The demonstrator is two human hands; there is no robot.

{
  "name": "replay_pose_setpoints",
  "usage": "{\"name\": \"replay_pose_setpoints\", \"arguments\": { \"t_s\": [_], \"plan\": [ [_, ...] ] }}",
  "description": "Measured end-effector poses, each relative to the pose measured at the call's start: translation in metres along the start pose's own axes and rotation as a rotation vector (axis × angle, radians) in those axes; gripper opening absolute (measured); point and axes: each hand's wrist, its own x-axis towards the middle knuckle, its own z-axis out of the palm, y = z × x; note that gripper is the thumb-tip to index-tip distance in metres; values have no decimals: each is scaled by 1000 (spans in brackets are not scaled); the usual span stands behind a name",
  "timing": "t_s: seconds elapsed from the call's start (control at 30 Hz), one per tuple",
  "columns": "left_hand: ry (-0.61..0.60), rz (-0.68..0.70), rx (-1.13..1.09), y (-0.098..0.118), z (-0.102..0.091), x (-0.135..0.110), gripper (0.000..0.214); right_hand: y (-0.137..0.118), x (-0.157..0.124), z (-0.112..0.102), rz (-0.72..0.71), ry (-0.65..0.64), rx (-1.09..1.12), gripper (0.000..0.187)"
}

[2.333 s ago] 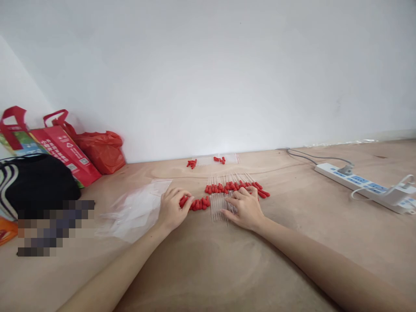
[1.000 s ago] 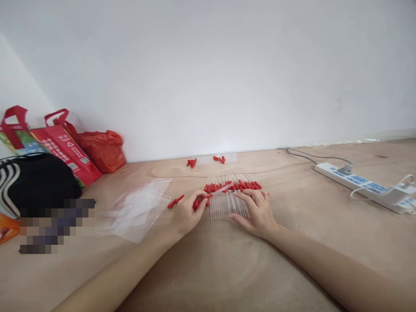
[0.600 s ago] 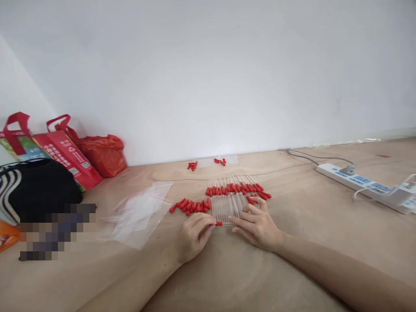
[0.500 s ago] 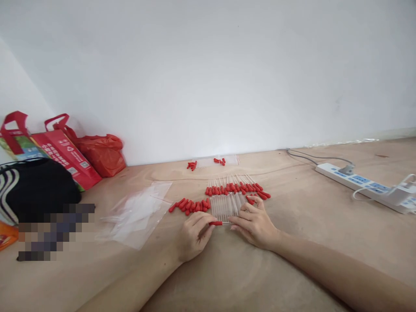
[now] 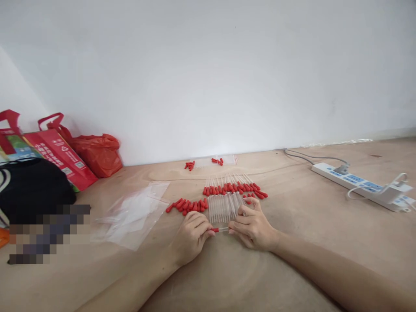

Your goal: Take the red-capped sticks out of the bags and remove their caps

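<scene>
Between my hands lies a dropper, level and close to the tabletop. My left hand (image 5: 191,236) pinches its red rubber bulb (image 5: 215,230), and my right hand (image 5: 251,229) grips the far end of its clear glass tube (image 5: 223,229). The tube's end meets the bulb's mouth; how deep it sits I cannot tell. Just beyond is a row of bare glass tubes (image 5: 221,208). Behind them lie droppers with red bulbs (image 5: 227,188) fitted. Loose red bulbs (image 5: 186,205) lie beyond my left hand, and several more (image 5: 248,199) are partly hidden by my right fingers.
Clear plastic bags (image 5: 133,216) lie flat at the left. A white power strip (image 5: 360,184) with plugs and cables is at the right. Red bags (image 5: 94,151) and a black cloth item (image 5: 35,186) stand left. Small red pieces (image 5: 189,165) lie near the wall.
My hands have brought the dropper slightly toward me, away from the row of tubes. My left fingers now cover more of the bulb, and more glass shows between the hands. The view has shifted slightly.
</scene>
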Motion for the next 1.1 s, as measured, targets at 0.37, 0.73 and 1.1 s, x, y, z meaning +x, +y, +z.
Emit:
{"name": "replay_pose_setpoints", "arguments": {
  "t_s": [0.37, 0.73, 1.1],
  "plan": [
    [89, -157, 69, -16, -25, -10, 16, 22, -11, -7, 363, 44, -44, 19],
    [234, -739, 184, -72, -51, -14, 27, 37, -3, 14, 493, 155, -206, 18],
    [82, -824, 184, -72, -49, -13, 34, 32, -2, 13, 402, -56, -206, 21]
  ]
}}
